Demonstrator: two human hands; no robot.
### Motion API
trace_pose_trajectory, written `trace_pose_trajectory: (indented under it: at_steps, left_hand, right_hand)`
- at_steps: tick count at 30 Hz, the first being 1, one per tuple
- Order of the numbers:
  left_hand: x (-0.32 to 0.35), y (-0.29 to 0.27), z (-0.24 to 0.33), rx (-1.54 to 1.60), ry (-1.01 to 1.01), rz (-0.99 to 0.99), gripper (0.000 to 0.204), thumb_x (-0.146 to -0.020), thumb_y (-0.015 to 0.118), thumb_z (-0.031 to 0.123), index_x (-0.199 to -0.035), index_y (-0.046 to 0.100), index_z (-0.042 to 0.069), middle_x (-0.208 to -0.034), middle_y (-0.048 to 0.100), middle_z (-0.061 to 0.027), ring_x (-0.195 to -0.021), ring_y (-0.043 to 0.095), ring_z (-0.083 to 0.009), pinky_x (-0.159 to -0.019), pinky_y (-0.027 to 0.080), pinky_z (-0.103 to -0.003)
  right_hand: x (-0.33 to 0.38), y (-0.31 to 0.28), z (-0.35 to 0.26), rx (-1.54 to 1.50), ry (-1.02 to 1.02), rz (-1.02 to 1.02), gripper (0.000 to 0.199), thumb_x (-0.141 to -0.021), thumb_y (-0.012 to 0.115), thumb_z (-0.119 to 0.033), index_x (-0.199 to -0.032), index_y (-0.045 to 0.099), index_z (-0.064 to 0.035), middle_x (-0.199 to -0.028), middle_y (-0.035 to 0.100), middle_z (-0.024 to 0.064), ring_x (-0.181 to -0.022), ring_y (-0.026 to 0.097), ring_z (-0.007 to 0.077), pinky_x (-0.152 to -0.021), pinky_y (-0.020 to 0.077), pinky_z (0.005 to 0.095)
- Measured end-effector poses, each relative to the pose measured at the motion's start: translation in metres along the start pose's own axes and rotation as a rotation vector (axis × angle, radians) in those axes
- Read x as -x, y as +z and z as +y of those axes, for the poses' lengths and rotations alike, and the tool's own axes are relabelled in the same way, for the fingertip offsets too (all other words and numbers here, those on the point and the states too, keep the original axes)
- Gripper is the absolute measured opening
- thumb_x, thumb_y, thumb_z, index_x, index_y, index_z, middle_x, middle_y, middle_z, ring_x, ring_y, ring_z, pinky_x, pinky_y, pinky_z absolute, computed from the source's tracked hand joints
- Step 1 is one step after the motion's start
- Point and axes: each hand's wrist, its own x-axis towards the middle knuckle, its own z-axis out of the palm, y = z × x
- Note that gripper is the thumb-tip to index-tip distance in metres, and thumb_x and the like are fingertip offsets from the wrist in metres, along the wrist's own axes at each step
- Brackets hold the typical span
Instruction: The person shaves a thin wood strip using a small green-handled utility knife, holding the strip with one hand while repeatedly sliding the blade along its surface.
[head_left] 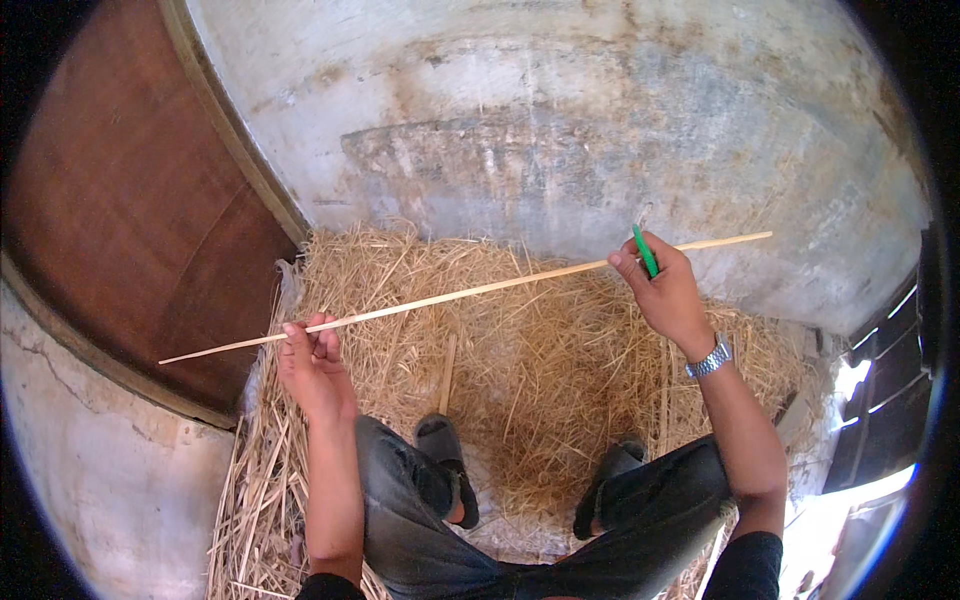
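A long, thin pale strip of wood or bamboo (480,288) slants across in front of me, its right end higher and farther away. Near its left end, my left hand (318,370) pinches it between thumb and fingers, and the tapered tip extends past them. My right hand (660,290) grips the strip toward its other end, which sticks out beyond the knuckles. That same hand also holds a slim green-handled tool (645,252) pointing up and away; its faint tip is too blurred to name the kind.
Loose straw (540,400) covers the floor around my feet. A stained, pale wall (560,130) rises ahead. At the left is a brown panel (150,200) in a wooden frame. A flat wooden piece (447,375) lies on the straw near my left slipper (437,440). Dark slats (890,370) stand at the right.
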Motion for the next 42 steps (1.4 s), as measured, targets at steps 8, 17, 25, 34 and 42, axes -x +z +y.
trace_pose_trajectory:
  at_steps: [8, 17, 25, 34, 42]
  left_hand:
    - [0.016, 0.002, 0.022, -0.705, -0.342, -0.455, 0.044, -0.095, 0.062, 0.028, -0.057, 0.052, 0.008, -0.055, 0.062, -0.0101, -0.046, 0.061, -0.0143, -0.041, 0.043, -0.024]
    - [0.058, 0.057, 0.032, -1.083, 0.988, -0.675, 0.017, -0.08, 0.074, 0.011, -0.093, 0.07, 0.0, -0.081, 0.07, -0.0142, -0.074, 0.068, -0.0254, -0.066, 0.051, -0.033]
    - [0.05, 0.038, 0.049, -1.21, -0.106, -1.139, 0.016, -0.092, 0.064, 0.011, -0.102, 0.072, 0.001, -0.07, 0.068, -0.0081, -0.054, 0.062, -0.0148, -0.053, 0.048, -0.029]
    - [0.079, 0.043, 0.018, -0.756, -0.399, -1.064, 0.02, -0.099, 0.056, 0.014, -0.098, 0.07, -0.001, -0.062, 0.057, 0.0011, -0.043, 0.046, -0.0037, -0.039, 0.033, -0.02]
    - [0.081, 0.05, 0.002, -0.552, -0.53, -0.92, 0.028, -0.103, 0.05, 0.021, -0.103, 0.064, -0.003, -0.065, 0.053, 0.0003, -0.041, 0.041, -0.0035, -0.038, 0.03, -0.019]
  right_hand:
    - [-0.009, -0.027, 0.005, -0.017, 0.095, 0.063, 0.026, -0.092, 0.069, -0.025, -0.088, 0.06, -0.0011, -0.064, 0.048, 0.0034, -0.062, 0.043, 0.0122, -0.058, 0.0389, 0.03]
    - [-0.006, -0.035, 0.005, -0.059, 0.003, -0.072, 0.025, -0.092, 0.069, -0.023, -0.087, 0.059, -0.0009, -0.067, 0.049, 0.0018, -0.067, 0.044, 0.011, -0.063, 0.0402, 0.0291]
    - [-0.005, -0.046, 0.0, -0.168, -0.003, -0.049, 0.02, -0.093, 0.067, -0.02, -0.092, 0.06, -0.0022, -0.071, 0.053, 0.0008, -0.071, 0.046, 0.009, -0.065, 0.0407, 0.028]
    - [0.02, -0.014, -0.045, 0.065, -0.023, 0.283, 0.03, -0.092, 0.066, -0.031, -0.106, 0.053, -0.0075, -0.056, 0.054, 0.0055, -0.047, 0.054, 0.0171, -0.045, 0.0384, 0.0324]
    - [0.055, 0.029, -0.062, 0.164, -0.263, -0.176, 0.032, -0.093, 0.061, -0.039, -0.089, 0.056, -0.0076, -0.058, 0.059, 0.013, -0.051, 0.06, 0.0353, -0.045, 0.0436, 0.044]
